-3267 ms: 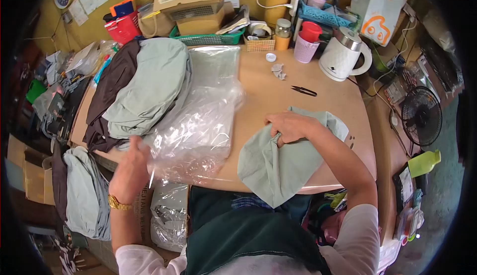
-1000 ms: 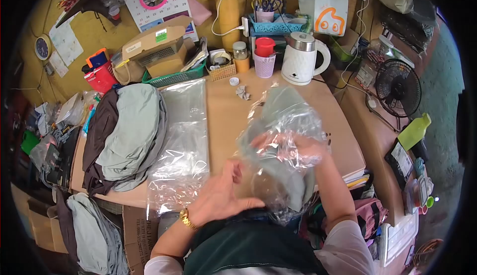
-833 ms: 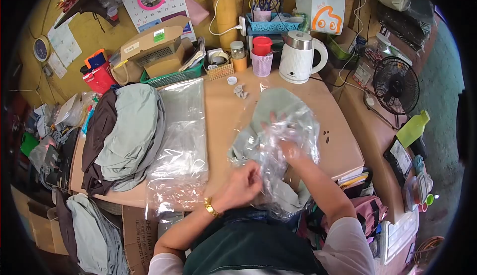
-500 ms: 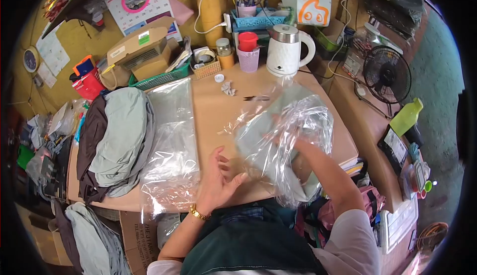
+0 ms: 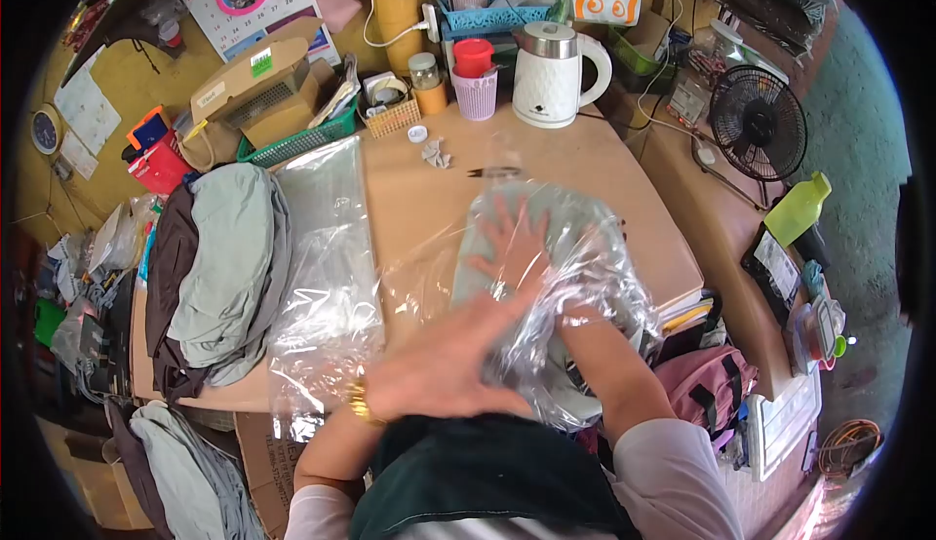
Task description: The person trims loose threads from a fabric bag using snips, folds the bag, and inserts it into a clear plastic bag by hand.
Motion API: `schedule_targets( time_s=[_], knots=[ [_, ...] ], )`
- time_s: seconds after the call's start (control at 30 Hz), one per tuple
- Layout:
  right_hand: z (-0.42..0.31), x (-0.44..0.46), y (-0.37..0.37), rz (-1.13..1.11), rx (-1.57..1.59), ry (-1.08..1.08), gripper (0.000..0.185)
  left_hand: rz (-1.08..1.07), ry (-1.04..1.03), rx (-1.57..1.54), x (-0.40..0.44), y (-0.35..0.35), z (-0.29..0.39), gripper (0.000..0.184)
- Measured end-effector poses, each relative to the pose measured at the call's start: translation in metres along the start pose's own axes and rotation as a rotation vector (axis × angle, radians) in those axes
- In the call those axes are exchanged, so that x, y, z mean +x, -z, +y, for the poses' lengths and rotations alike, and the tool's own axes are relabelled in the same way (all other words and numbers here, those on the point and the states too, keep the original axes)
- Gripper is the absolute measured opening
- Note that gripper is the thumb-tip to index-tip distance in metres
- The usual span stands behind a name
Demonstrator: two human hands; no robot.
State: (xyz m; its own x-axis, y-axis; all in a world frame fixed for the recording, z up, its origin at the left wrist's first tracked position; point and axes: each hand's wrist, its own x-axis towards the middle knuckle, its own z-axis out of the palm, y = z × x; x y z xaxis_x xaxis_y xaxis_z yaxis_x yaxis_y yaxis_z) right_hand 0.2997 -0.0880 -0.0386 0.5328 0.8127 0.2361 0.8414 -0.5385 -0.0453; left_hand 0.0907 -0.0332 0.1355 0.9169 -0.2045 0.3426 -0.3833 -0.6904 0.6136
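A folded grey-green garment (image 5: 595, 211) lies on the table in a clear plastic bag (image 5: 624, 296). My right hand (image 5: 517, 246) reaches into the bag, its fingers spread flat on the garment under the film. Loose, crumpled plastic gathers around my right wrist. My left hand (image 5: 429, 360), smeared by motion, is stretched out low beside the bag's near left side. Its thumb stands apart from the fingers, and no object shows in it; whether it touches the film I cannot tell. A gold watch or bracelet (image 5: 359, 401) is on the left wrist.
A stack of flat clear bags (image 5: 327, 248) lies left of centre, beside a pile of grey-green and brown garments (image 5: 229, 267). Dark snips (image 5: 495, 173) lie beyond the bagged garment. A white kettle (image 5: 548, 82), cups and baskets stand at the back; a fan (image 5: 759, 121) is at right.
My right hand has spread out flat on the garment inside the bag, which now lies flatter. My left hand has swung right, towards the bag. The view has shifted slightly.
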Motion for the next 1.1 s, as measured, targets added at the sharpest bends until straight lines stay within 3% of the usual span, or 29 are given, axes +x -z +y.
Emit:
schedule_targets(
  time_s=[0.03, 0.1, 0.13, 0.17, 0.23, 0.27, 0.3, 0.37, 0.4, 0.43, 0.47, 0.5, 0.57, 0.63, 0.7, 0.77, 0.83, 0.9, 0.97, 1.03, 1.07, 1.1],
  knots=[
    [0.002, 0.006, 0.001, 0.008, 0.0, -0.002, 0.081, -0.001, -0.005, 0.006, 0.005, -0.011, -0.001, 0.093],
    [0.008, 0.008, -0.002, -0.025, 0.107, 0.029, 0.073, -0.451, -0.006, 0.019, -0.002, -0.041, -0.004, 0.094],
    [0.023, 0.016, -0.008, -0.036, 0.109, 0.027, 0.073, -0.307, -0.109, -0.002, -0.004, -0.047, -0.002, 0.079],
    [0.047, 0.03, -0.017, -0.079, 0.012, -0.084, 0.069, -0.312, -0.106, -0.01, -0.009, -0.048, 0.0, 0.079],
    [0.059, 0.033, -0.018, -0.129, -0.086, -0.195, 0.064, 0.243, 0.121, 0.046, -0.029, -0.042, 0.001, 0.058],
    [0.058, 0.031, -0.008, -0.115, -0.112, -0.302, 0.062, 0.282, 0.439, 0.008, -0.045, -0.037, 0.001, 0.033],
    [0.058, 0.025, -0.013, 0.011, 0.071, -0.315, 0.062, 0.28, 0.441, 0.011, -0.06, -0.035, -0.009, 0.033],
    [0.043, 0.002, -0.009, 0.138, 0.259, -0.305, 0.062, 0.003, 0.831, -0.016, -0.087, -0.042, -0.042, 0.027],
    [0.024, -0.014, 0.015, -0.041, 0.196, -0.017, 0.065, 0.011, 0.834, -0.01, -0.089, -0.049, -0.049, 0.027],
    [0.012, -0.023, 0.028, -0.221, 0.126, 0.273, 0.068, -0.037, 0.892, -0.305, -0.086, -0.06, -0.052, 0.032],
    [0.009, -0.026, 0.024, -0.222, 0.13, 0.279, 0.068, -0.091, 0.94, -0.603, -0.083, -0.073, -0.055, 0.039],
    [0.007, -0.03, 0.018, -0.166, 0.117, 0.287, 0.067, -0.091, 0.947, -0.6, -0.082, -0.09, -0.064, 0.039],
    [0.006, -0.024, 0.012, -0.107, 0.102, 0.293, 0.066, -0.149, 0.732, -0.674, -0.074, -0.117, -0.074, 0.05],
    [0.012, 0.005, 0.011, -0.086, 0.056, -0.182, 0.07, -0.203, 0.695, -0.684, -0.066, -0.119, -0.069, 0.049],
    [0.017, 0.014, -0.021, 0.063, 0.017, -0.173, 0.067, -0.256, 0.657, -0.691, -0.06, -0.105, -0.063, 0.049],
    [0.016, 0.012, -0.025, 0.012, 0.28, 0.436, 0.063, -0.098, 0.818, -0.785, -0.061, -0.08, -0.064, 0.05],
    [0.005, 0.013, -0.017, 0.019, 0.317, 0.376, 0.061, -0.024, 0.854, -0.808, -0.057, -0.087, -0.079, 0.044],
    [-0.01, 0.019, -0.012, 0.017, 0.362, 0.307, 0.058, 0.087, 0.55, -0.436, -0.048, -0.115, -0.102, 0.036],
    [-0.01, 0.047, -0.01, -0.103, 0.184, 0.167, 0.067, 0.028, 0.583, -0.404, -0.033, -0.131, -0.096, 0.029],
    [-0.009, 0.053, -0.004, -0.151, 0.145, 0.124, 0.074, -0.12, 0.318, -0.399, -0.026, -0.149, -0.093, 0.041],
    [-0.009, 0.053, -0.001, -0.211, 0.109, 0.076, 0.08, -0.122, 0.319, -0.397, -0.025, -0.137, -0.079, 0.041],
    [-0.008, 0.04, -0.001, -0.214, 0.113, 0.075, 0.08, -0.289, 0.431, -0.703, -0.028, -0.126, -0.06, 0.044]
  ],
)
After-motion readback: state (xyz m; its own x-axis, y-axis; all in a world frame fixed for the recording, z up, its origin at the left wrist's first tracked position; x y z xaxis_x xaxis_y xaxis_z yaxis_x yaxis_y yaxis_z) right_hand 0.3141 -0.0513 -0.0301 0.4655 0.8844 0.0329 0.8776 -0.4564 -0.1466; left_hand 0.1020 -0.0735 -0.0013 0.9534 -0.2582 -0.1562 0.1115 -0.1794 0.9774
